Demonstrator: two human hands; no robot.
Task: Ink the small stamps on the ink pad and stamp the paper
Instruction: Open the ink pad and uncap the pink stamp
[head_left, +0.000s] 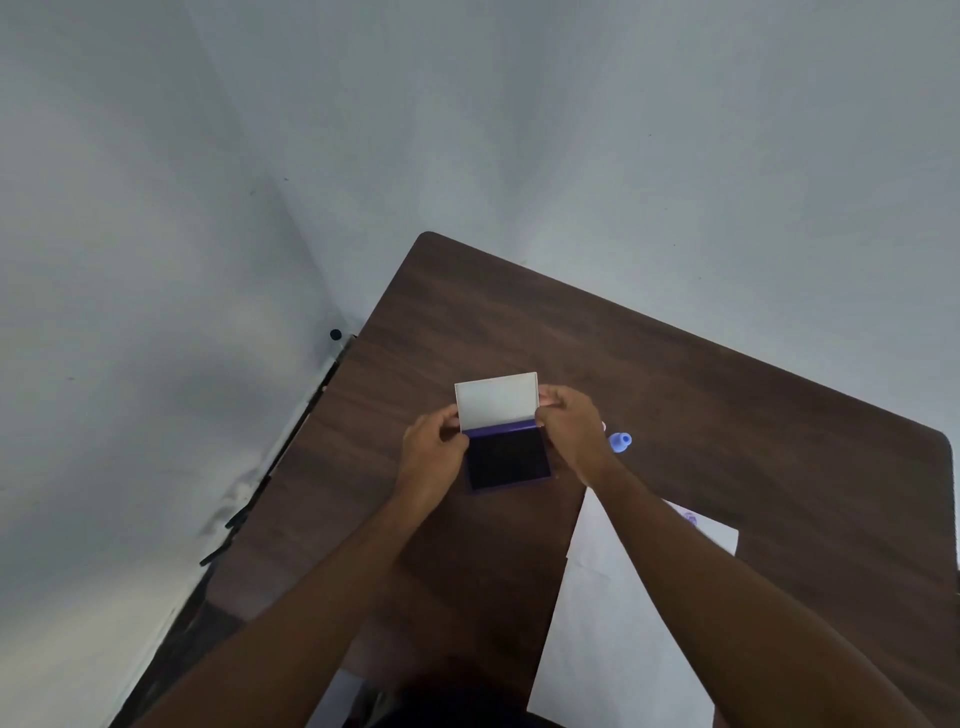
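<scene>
Both hands are at the ink pad, which sits open on the worktop. The left hand pinches the left edge where the lid meets the base, fingers curled onto it. The right hand grips the lid's right edge, thumb at the hinge corner and fingers behind the lid. The lid stands upright, its pale inside facing the person, and the dark ink surface lies bare below it, framed in purple. The right wrist covers the pad's near right corner.

Just right of the right hand lies a small blue stamp, on its side, apart from the pad. A pale sliver shows at the wrist beside it; I cannot tell what it is.

Nearer the person, a white sheet of paper lies on the worktop to the right of the pad, and the right forearm crosses over it, hiding its middle. Its near end runs out of view. A faint purple mark shows near its far corner, too blurred to read.

Along the worktop's left edge, dark bits against the wall are hard to make out.
</scene>
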